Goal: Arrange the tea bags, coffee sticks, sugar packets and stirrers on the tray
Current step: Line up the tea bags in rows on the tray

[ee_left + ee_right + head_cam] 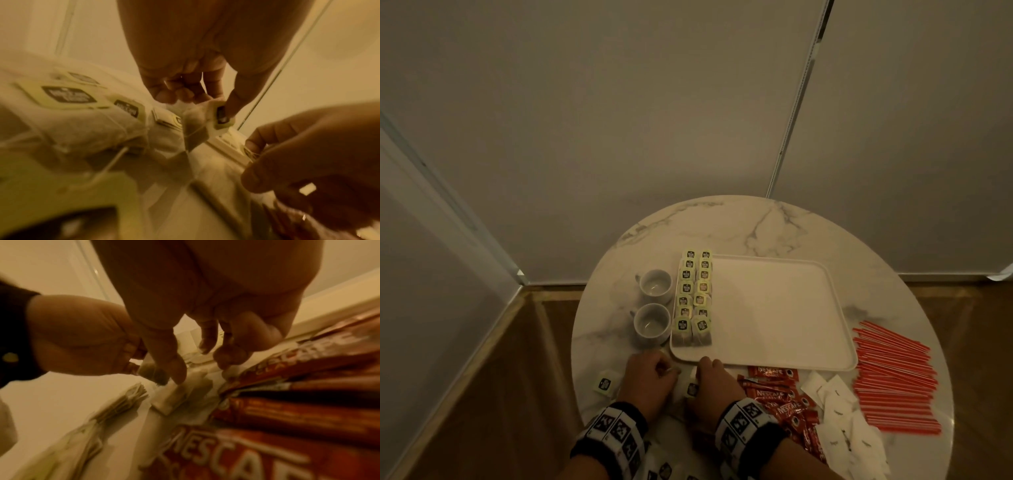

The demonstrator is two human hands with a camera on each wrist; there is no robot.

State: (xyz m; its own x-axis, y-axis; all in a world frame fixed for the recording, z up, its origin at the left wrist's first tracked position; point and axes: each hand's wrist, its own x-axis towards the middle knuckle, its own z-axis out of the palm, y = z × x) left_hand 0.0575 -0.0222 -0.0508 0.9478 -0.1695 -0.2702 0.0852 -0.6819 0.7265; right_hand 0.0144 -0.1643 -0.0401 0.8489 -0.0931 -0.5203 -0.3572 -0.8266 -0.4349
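Tea bags (693,298) are filling the tray's (774,308) left edge. Left hand (649,380) is pinching one tea bag (197,128); right hand (710,383) is pinching another (692,389). Next: laying both onto the rows.

White tray (774,308) mid-table — tea bags (693,298) in two rows at its 9 o'clock edge; coffee sticks (779,394), sugar packets (839,411), stirrers (893,380) loose at 4–5 o'clock.
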